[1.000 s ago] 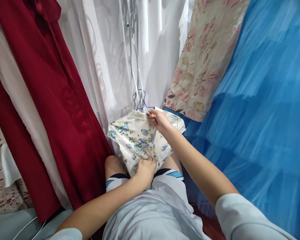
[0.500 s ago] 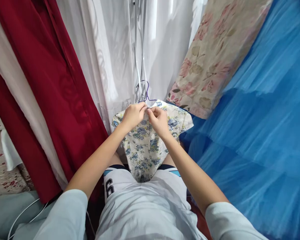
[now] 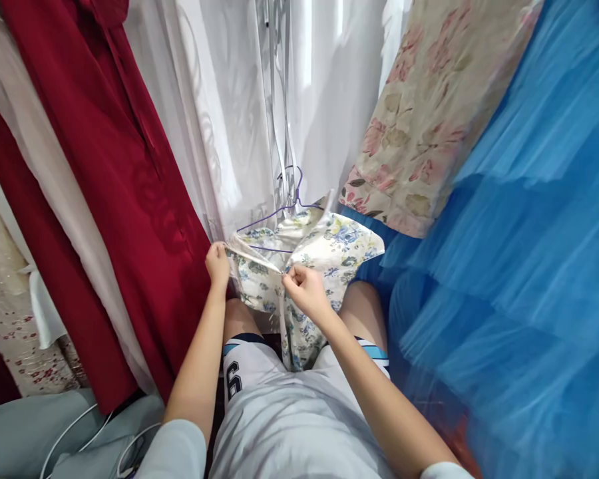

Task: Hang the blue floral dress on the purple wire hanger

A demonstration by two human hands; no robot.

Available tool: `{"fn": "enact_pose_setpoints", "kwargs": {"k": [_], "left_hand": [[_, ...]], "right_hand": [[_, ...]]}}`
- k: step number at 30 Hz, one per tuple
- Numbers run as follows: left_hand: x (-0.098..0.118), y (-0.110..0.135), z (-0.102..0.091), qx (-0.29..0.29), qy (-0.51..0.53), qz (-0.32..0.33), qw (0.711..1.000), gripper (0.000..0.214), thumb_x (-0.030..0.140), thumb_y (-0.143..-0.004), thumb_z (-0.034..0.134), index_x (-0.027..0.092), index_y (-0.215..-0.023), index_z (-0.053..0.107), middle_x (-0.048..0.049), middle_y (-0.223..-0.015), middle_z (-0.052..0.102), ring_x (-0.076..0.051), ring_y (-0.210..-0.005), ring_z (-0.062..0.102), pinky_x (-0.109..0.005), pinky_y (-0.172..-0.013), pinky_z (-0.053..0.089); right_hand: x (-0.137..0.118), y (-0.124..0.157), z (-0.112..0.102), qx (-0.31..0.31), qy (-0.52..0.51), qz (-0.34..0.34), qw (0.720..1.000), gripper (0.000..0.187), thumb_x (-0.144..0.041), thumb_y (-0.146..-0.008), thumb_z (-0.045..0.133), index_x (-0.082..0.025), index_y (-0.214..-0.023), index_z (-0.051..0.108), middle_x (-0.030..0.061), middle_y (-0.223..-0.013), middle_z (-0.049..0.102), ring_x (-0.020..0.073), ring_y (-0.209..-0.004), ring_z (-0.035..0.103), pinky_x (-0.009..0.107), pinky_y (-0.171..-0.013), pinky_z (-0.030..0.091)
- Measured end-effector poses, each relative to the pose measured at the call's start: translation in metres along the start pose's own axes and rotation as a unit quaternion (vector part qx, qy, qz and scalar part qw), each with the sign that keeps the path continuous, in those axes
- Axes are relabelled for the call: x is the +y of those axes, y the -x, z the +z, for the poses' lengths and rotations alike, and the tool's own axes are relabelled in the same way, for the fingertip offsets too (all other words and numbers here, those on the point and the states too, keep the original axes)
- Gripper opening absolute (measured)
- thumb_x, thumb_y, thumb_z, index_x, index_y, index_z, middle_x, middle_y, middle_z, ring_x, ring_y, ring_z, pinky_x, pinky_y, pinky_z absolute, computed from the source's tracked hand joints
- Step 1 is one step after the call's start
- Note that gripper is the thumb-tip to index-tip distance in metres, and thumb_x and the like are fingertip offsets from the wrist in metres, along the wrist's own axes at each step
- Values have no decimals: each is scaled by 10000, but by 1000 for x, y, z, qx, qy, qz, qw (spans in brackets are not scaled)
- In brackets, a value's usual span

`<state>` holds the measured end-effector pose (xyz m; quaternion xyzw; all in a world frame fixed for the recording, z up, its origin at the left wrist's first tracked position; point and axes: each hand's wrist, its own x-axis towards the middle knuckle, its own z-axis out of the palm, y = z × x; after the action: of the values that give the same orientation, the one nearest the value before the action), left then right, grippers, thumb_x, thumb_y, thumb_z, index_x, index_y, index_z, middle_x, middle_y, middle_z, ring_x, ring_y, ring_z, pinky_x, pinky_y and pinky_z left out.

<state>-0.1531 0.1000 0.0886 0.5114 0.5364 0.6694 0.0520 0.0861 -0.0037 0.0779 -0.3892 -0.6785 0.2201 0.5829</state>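
Note:
A small white garment with blue flowers (image 3: 329,249) hangs on a purple wire hanger (image 3: 274,211) over my knees. My left hand (image 3: 217,265) is closed on the garment's left edge and holds it out to the left. My right hand (image 3: 299,287) pinches the same edge near the middle, so a strip of fabric is stretched between both hands. The left arm of the hanger is bare and shows above the pulled-off shoulder. The garment's lower part droops between my legs.
A dark red dress (image 3: 104,173) hangs on the left, white sheer fabric (image 3: 239,113) straight ahead, a beige floral cloth (image 3: 429,100) upper right, and blue tulle (image 3: 529,253) fills the right. White cables (image 3: 80,432) lie on grey fabric at lower left.
Both hands came down from the collar by the hook and moved apart, pulling the garment's left side off the hanger. The hanger's left arm is now exposed.

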Motion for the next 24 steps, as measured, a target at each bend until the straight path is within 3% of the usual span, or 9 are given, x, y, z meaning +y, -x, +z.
{"fn": "enact_pose_setpoints", "kwargs": {"k": [4,8,12,17,18,20,22,24], "left_hand": [[-35,63,26,-65,24,-41,997,206,268,-888,483,164,-769,617,-55,-742,659,-193,-762,614,-279,-761,453],[-36,110,56,-121,85,-42,988,264,360,-903,483,162,-803,626,-66,-791,671,-210,-802,627,-317,-795,475],[-4,127,76,-166,164,-25,972,326,433,-934,475,160,-941,653,-95,-954,698,-220,-938,648,-322,-858,483],[64,135,77,-209,266,27,941,313,443,-944,519,178,-1028,662,-85,-1043,695,-209,-1032,634,-312,-931,467],[78,138,75,-218,282,41,934,302,435,-946,527,180,-1028,667,-82,-1038,697,-206,-1026,637,-308,-929,468],[103,145,71,-246,297,70,920,284,416,-951,530,185,-1021,680,-77,-1030,702,-201,-1013,644,-300,-926,471],[122,153,67,-289,303,98,903,277,395,-960,520,187,-1019,693,-76,-1047,706,-199,-1019,645,-300,-938,468],[132,159,65,-329,304,116,887,280,381,-967,508,186,-1011,704,-79,-1058,706,-201,-1030,641,-306,-959,461]], "right_hand": [[20,12,-7,51,-101,66,991,260,-258,-735,630,-208,-544,461,-52,-460,429,107,-449,375,242,-463,259],[56,22,-45,190,-147,105,965,317,-343,-734,656,-200,-525,465,-56,-464,411,92,-453,338,236,-450,249],[90,28,-80,319,-180,147,919,298,-418,-734,613,-213,-588,454,-57,-489,449,90,-438,363,229,-433,285],[94,35,-78,372,-194,172,891,225,-420,-766,581,-200,-797,545,5,-680,630,125,-522,522,243,-496,417],[89,35,-74,373,-192,164,893,230,-410,-774,594,-199,-862,568,19,-766,664,135,-595,568,251,-555,455],[73,36,-68,326,-168,127,922,248,-391,-788,628,-206,-952,612,27,-908,688,158,-779,620,268,-710,492],[55,37,-65,214,-135,85,964,229,-403,-818,629,-203,-926,659,24,-925,691,188,-892,616,288,-812,481],[40,38,-63,77,-131,80,985,274,-447,-863,582,-194,-884,685,25,-885,697,219,-915,612,312,-831,477]]}}
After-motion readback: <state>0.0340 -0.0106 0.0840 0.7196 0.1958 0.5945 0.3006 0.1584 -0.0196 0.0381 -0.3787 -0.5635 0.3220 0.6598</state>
